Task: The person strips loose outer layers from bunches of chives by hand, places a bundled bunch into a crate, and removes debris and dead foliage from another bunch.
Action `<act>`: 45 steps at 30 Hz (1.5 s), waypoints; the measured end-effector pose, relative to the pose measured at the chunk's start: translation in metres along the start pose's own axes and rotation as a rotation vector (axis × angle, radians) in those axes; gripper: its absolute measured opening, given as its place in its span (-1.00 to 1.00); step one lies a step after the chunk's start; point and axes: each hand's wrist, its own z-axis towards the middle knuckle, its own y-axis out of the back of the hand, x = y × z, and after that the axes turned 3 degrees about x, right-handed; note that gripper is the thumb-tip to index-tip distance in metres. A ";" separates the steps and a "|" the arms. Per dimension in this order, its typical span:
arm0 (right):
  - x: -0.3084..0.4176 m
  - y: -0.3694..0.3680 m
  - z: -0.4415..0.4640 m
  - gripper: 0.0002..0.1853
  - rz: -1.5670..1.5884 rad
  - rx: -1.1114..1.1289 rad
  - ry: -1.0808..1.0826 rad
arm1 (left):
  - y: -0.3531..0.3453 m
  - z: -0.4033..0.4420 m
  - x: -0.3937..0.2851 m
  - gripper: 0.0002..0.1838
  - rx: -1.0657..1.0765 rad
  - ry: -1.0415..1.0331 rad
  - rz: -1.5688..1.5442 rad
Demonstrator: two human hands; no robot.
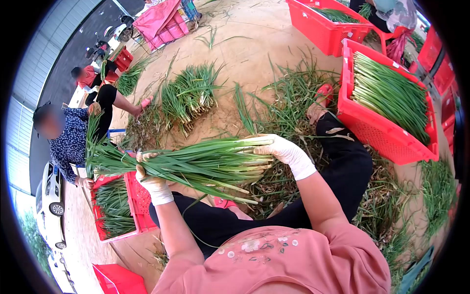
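A thick bunch of garlic chives [210,159] lies across my lap in mid-air, pale stem ends to the right and green leaves to the left. My left hand [152,181], in a white glove, is closed around the leafy part, with its thumb up. At the stem end, my white-gloved right hand [281,149] grips the bunch from the far side; some of its fingers are hidden. A few stems stick out below the rest. Beyond the bunch, a loose pile of chives [191,93] rests on the ground.
A red crate [391,142] of neatly laid chives stands at my right, with another red crate [323,27] behind it. Left of me is a third crate [139,201] holding greens. Leaf scraps [289,98] cover the ground by my feet. Co-workers sit at left, one in a patterned shirt [73,134].
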 end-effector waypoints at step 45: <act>0.003 0.004 0.015 -0.64 -0.436 0.092 0.368 | 0.023 -0.014 0.017 -0.76 -0.279 0.306 -0.030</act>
